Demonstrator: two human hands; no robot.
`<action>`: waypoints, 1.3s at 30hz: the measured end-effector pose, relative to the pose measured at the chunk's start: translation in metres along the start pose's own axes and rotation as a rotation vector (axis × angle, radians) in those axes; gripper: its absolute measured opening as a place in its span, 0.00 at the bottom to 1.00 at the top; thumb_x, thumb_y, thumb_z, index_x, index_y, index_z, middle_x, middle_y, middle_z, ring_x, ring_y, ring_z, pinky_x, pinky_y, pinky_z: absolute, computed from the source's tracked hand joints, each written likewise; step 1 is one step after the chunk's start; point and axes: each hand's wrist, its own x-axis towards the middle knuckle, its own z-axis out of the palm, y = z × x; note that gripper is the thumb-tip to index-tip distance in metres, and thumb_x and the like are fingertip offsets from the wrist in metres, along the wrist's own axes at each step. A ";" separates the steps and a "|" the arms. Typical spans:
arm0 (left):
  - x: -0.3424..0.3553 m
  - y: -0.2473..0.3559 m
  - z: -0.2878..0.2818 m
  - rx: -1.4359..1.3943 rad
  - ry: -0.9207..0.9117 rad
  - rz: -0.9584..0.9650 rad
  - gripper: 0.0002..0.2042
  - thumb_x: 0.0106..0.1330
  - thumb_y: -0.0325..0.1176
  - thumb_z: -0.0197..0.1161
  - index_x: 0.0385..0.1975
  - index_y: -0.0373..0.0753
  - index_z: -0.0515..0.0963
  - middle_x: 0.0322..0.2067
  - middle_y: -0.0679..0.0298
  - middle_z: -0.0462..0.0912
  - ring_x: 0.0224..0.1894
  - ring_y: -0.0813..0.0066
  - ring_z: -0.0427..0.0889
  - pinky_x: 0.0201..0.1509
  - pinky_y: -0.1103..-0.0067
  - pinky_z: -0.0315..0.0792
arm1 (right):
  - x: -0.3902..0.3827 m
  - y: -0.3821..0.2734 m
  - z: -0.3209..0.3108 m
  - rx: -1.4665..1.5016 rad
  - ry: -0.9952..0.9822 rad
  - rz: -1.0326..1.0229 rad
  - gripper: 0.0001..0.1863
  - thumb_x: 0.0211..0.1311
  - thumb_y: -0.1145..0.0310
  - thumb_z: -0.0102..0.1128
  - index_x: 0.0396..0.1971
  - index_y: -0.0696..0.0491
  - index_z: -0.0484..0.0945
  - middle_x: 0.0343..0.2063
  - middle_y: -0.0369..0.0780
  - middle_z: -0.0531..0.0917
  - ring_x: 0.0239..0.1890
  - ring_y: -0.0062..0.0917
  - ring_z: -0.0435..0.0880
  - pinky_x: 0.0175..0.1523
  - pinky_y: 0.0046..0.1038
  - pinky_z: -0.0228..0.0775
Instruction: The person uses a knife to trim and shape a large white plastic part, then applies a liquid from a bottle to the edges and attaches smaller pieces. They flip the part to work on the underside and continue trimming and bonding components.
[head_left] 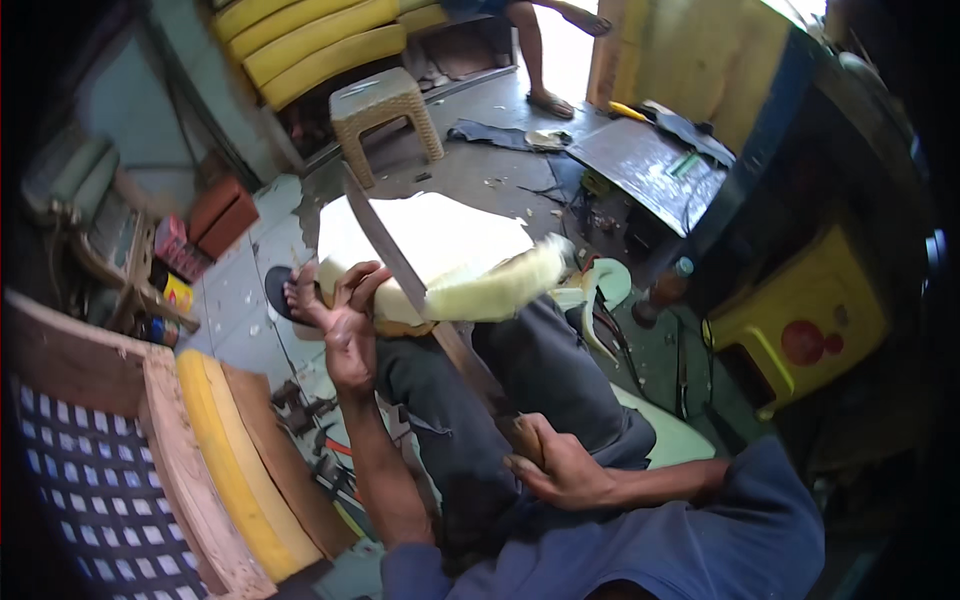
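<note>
A thick white foam pad (430,225) lies across my lap, its top bright with glare. My left hand (350,315) grips its near left edge, fingers bent against the side of the foam. My right hand (565,465) is closed round the handle of a long knife (465,365). Its blade slants up and to the left across the near side of the pad, tip beyond the foam. A pale yellow foam strip (500,288) sticks out to the right of the blade, blurred by motion. Whether it is still joined to the pad, I cannot tell.
A woven-pattern plastic stool (385,110) stands ahead, near yellow padded cushions (310,40). Another person's leg (535,60) shows by the doorway. On the right are a low board (650,165) and a yellow plastic stool (800,320). A wooden frame with webbing (105,480) is at left.
</note>
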 end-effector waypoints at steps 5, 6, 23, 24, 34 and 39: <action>-0.007 0.003 -0.021 -0.088 0.065 0.051 0.41 0.69 0.33 0.57 0.79 0.54 0.41 0.69 0.30 0.59 0.70 0.32 0.66 0.76 0.49 0.58 | 0.019 0.002 0.003 0.030 -0.080 -0.048 0.27 0.70 0.64 0.64 0.62 0.55 0.63 0.31 0.51 0.82 0.32 0.45 0.86 0.39 0.40 0.76; -0.009 0.006 -0.026 -0.122 0.098 0.039 0.40 0.69 0.34 0.57 0.79 0.53 0.43 0.69 0.30 0.60 0.70 0.32 0.66 0.76 0.48 0.59 | 0.013 -0.001 -0.006 0.064 -0.123 -0.038 0.27 0.70 0.65 0.63 0.62 0.55 0.63 0.31 0.53 0.82 0.35 0.48 0.87 0.40 0.41 0.76; -0.008 0.113 0.069 1.699 -0.279 -0.042 0.38 0.57 0.46 0.78 0.66 0.35 0.73 0.63 0.49 0.78 0.66 0.48 0.76 0.70 0.61 0.70 | 0.108 0.092 -0.106 -0.021 0.394 0.193 0.17 0.67 0.67 0.63 0.53 0.54 0.75 0.29 0.51 0.83 0.31 0.44 0.86 0.38 0.40 0.74; -0.015 0.109 0.070 1.627 -0.133 -0.075 0.32 0.55 0.29 0.77 0.64 0.36 0.77 0.59 0.50 0.81 0.65 0.49 0.77 0.72 0.57 0.67 | 0.115 0.113 -0.110 -0.187 0.409 0.207 0.18 0.66 0.66 0.63 0.54 0.54 0.75 0.32 0.54 0.83 0.35 0.51 0.85 0.41 0.45 0.74; -0.023 0.101 0.062 1.591 -0.083 0.032 0.24 0.57 0.16 0.67 0.55 0.36 0.83 0.53 0.53 0.86 0.60 0.52 0.83 0.71 0.56 0.69 | 0.191 0.099 -0.092 -0.276 0.392 -0.196 0.33 0.61 0.70 0.70 0.66 0.57 0.71 0.60 0.55 0.75 0.64 0.49 0.73 0.68 0.42 0.68; -0.010 0.093 0.071 1.601 -0.092 0.096 0.23 0.58 0.17 0.65 0.56 0.36 0.82 0.52 0.53 0.86 0.59 0.51 0.83 0.69 0.55 0.71 | 0.222 -0.034 -0.069 -0.274 -0.107 -1.004 0.40 0.61 0.57 0.70 0.73 0.46 0.66 0.65 0.41 0.74 0.70 0.37 0.71 0.78 0.55 0.52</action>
